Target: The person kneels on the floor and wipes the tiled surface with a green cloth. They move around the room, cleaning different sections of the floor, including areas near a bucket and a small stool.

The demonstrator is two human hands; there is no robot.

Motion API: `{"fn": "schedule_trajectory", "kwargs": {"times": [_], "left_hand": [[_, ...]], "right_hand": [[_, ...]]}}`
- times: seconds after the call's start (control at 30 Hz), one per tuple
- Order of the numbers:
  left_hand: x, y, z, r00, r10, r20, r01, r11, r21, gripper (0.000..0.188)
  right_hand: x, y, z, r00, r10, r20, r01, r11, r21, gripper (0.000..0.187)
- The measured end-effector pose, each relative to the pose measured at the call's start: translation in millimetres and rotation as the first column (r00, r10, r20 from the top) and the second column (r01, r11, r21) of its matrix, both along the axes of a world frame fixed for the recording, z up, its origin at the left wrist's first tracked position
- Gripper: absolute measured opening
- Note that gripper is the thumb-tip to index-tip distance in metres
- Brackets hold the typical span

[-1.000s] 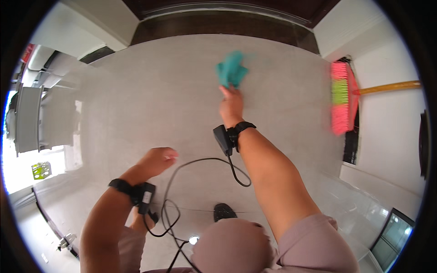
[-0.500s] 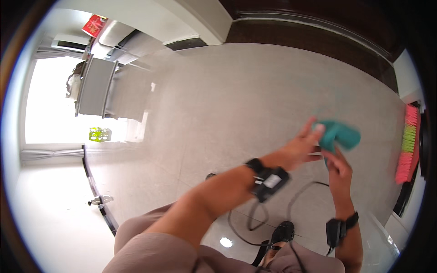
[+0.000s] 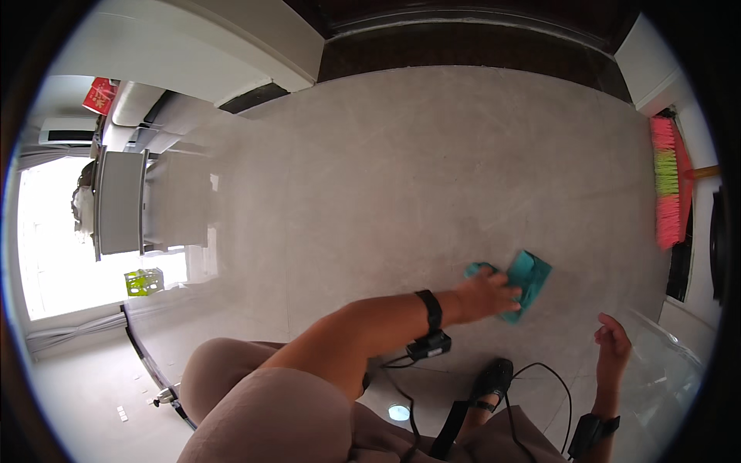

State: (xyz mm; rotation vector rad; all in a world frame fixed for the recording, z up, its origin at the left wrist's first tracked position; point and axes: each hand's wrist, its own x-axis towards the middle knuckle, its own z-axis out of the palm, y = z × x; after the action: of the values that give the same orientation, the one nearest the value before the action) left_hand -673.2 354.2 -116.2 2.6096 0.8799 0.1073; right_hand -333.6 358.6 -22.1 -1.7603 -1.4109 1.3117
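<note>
A teal cloth [image 3: 530, 276] lies folded against the grey tiled floor, right of the middle. My left hand [image 3: 488, 295] presses down on it, fingers bent over its left part; a bit of cloth shows past the knuckles on the far side. Away from the cloth, to its right and nearer me, my right hand [image 3: 614, 337] hovers with its fingers loosely curled and nothing visible in them. Each wrist wears a black strap with a small box, and dark cables hang by my legs.
A broom [image 3: 667, 184] with pink and yellow-green bristles stands along the right wall. Far off is a dark doorway sill [image 3: 471, 48]. At left are a grey table [image 3: 122, 202] and a green basket [image 3: 143, 282]. My black shoe [image 3: 492, 380] is just below the cloth.
The cloth has gone from between both hands down to the floor, under my left hand. My right hand has let go of it and moved right and nearer me. The view has shifted.
</note>
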Motion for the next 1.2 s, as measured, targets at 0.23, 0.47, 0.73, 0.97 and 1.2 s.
{"fn": "schedule_trajectory", "kwargs": {"times": [0.23, 0.47, 0.73, 0.97, 1.2], "left_hand": [[-209, 145, -1, 0.398, 0.868, -0.296, -0.908, 0.418, 0.006, 0.048], [-175, 78, 41, 0.875, 0.481, -0.056, -0.47, 0.871, 0.145, 0.06], [-188, -64, 11, 0.975, -0.119, -0.186, 0.092, 0.985, -0.146, 0.055], [-268, 139, 21, 0.502, 0.792, -0.348, -0.861, 0.496, -0.112, 0.052], [-161, 45, 27, 0.954, 0.285, -0.094, -0.28, 0.958, 0.064, 0.058]], "right_hand": [[-45, 2, 20, 0.965, 0.221, 0.144, -0.212, 0.975, -0.073, 0.02], [-44, -4, 47, 0.898, 0.349, 0.267, -0.335, 0.937, -0.099, 0.025], [-50, 5, 66, 0.828, 0.441, 0.345, -0.468, 0.884, -0.006, 0.024], [-78, 1, 59, 0.751, 0.555, 0.358, -0.562, 0.822, -0.095, 0.021], [-79, -6, 47, 0.806, 0.516, 0.289, -0.498, 0.856, -0.14, 0.023]]}}
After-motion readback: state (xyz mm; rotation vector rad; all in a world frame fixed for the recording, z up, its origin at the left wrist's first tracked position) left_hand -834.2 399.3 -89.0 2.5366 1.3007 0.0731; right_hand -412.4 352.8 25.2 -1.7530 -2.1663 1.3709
